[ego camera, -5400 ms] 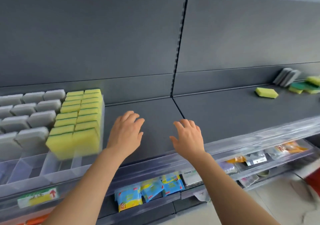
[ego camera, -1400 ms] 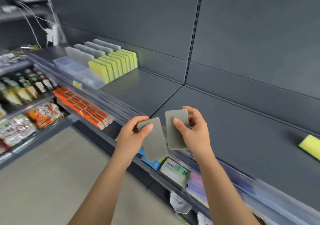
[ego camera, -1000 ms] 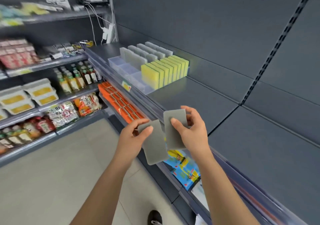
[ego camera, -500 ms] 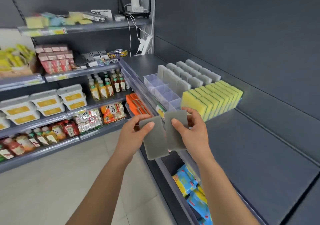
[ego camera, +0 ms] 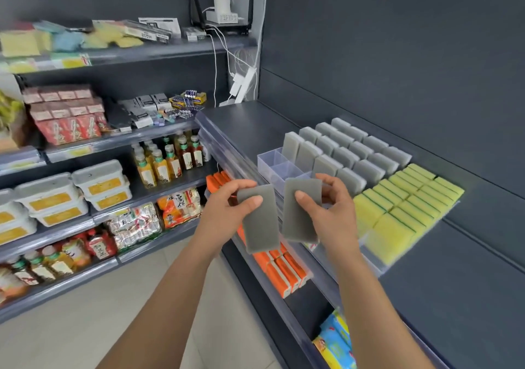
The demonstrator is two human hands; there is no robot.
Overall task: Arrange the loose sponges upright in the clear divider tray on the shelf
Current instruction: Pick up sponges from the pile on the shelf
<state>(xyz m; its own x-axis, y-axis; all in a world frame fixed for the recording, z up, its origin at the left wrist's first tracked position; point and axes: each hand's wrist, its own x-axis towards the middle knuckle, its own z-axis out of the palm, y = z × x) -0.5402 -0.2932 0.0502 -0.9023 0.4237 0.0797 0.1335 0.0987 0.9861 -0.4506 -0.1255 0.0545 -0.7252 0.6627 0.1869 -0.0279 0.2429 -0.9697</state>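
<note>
1. Two loose grey sponges are held in front of the shelf [ego camera: 454,297] edge, over the aisle and short of the tray. One grey sponge [ego camera: 260,221] is pinched near its top by the left hand [ego camera: 224,212], thumb on the near face. The other grey sponge [ego camera: 301,212] is gripped the same way by the right hand [ego camera: 332,215]. Both are held roughly on end, the left one tilted.
2. One clear divider tray [ego camera: 274,161] is seen on the shelf, with at least three empty compartments at its front, just beyond the hands.
3. About sixteen standing grey sponges [ego camera: 355,152] are counted in four lanes. Beside them, yellow-and-green sponges [ego camera: 406,198] are packed in two lanes; their exact number cannot be told.
4. Risks, as judged:
   - With both hands occupied, neither is free to steady a row, so standing sponges could be knocked over during insertion.
   - A soft sponge set alone in an empty compartment could slump instead of staying upright.
   - A sponge could be dropped to the floor if the pinch is loosened before the tray is reached.
   - The yellow lane could be entered by mistake.
</note>
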